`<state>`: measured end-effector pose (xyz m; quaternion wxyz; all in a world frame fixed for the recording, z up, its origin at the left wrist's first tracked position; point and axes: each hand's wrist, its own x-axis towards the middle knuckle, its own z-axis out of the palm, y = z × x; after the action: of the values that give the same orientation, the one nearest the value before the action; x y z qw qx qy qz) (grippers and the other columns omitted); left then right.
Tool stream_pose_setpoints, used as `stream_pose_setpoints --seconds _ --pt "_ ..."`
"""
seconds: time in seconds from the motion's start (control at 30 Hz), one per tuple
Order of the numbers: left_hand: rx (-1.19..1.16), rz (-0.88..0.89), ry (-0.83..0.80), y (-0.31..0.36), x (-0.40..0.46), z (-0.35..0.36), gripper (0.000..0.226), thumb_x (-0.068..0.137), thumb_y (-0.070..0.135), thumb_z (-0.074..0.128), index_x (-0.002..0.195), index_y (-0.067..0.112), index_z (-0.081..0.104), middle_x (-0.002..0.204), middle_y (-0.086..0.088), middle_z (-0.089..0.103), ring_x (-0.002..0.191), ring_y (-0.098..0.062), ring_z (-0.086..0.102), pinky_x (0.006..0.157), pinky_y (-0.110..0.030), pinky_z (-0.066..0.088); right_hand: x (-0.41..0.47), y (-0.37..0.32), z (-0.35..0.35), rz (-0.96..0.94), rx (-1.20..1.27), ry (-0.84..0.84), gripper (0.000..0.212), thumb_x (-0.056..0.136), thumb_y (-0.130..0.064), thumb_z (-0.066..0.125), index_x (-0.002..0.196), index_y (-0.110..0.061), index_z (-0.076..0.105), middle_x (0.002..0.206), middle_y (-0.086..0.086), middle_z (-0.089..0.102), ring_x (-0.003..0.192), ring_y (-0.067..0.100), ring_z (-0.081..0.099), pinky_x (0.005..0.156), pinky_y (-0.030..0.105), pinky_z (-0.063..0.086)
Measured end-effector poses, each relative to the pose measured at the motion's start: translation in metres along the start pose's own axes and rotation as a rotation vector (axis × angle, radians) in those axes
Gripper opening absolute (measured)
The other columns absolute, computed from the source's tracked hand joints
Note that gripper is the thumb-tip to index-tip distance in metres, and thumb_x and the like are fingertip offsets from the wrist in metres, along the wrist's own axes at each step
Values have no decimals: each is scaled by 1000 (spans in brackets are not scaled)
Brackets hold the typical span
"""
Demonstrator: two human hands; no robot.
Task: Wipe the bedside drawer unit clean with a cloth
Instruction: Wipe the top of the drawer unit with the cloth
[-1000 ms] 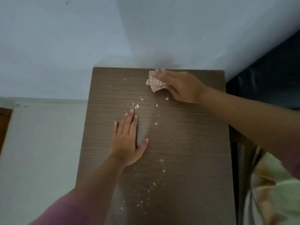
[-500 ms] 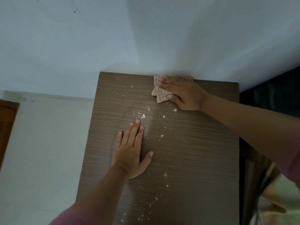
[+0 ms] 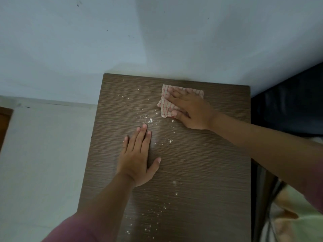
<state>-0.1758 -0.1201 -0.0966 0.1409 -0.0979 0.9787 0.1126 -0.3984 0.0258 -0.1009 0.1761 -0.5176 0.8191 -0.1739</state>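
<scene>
1. While the right hand (image 3: 189, 110) presses flat, fingers spread, on the folded pink-checked cloth (image 3: 167, 100), the cloth sits at the far edge of the brown wood-grain drawer unit top (image 3: 201, 172), probably to begin a stroke.
2. Left hand (image 3: 138, 158) lies flat with straight fingers nearer than the cloth, likely bracing.
3. White crumbs (image 3: 150, 120) lie between the hands.
4. No containers visible.

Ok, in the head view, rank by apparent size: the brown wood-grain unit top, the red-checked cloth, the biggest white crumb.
1. Brown wood-grain unit top
2. Red-checked cloth, partly under the right hand
3. Biggest white crumb
</scene>
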Motion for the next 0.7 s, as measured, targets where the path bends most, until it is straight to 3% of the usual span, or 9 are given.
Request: stream_pose_setpoints --seconds 0.1,0.17,0.4,0.6,0.7 --pt "15 3 2 0 1 0 82 83 60 34 146 12 10 156 -4 4 143 -16 -3 113 -41 -3 5 1 -14 -62 86 51 53 97 -34 27 141 -7 35 150 15 29 141 26 21 114 42 22" --pt "15 2 2 -1 1 1 82 83 60 33 146 12 8 156 -4 2 143 -16 -4 113 -40 -4 13 5 -20 -112 16 62 50 98 -30 26 140 -5 36 149 17 31 140 29 23 111 45 25" --pt "-11 6 -1 -1 1 2 82 83 59 34 145 11 11 156 -5 4 143 -17 -2 113 -41 -5 28 11 -9 -141 -209 -77 53 97 -36 16 144 -16 33 153 8 23 143 26 13 111 46 10" --pt "-25 7 -6 -2 0 2 82 83 59 34 146 10 13 156 -5 5 143 -17 -2 113 -42 -3 22 6 -3 -18 -244 -134 57 94 -48 10 148 -31 7 155 -7 -8 142 15 -11 110 46 -2" --pt "-25 2 -10 -2 0 3 82 83 60 33 146 11 12 156 -4 4 143 -17 -2 113 -42 -3 19 3 0 -6 -269 -132 57 94 -47 10 148 -32 5 157 -4 -5 143 17 -10 110 46 -3"
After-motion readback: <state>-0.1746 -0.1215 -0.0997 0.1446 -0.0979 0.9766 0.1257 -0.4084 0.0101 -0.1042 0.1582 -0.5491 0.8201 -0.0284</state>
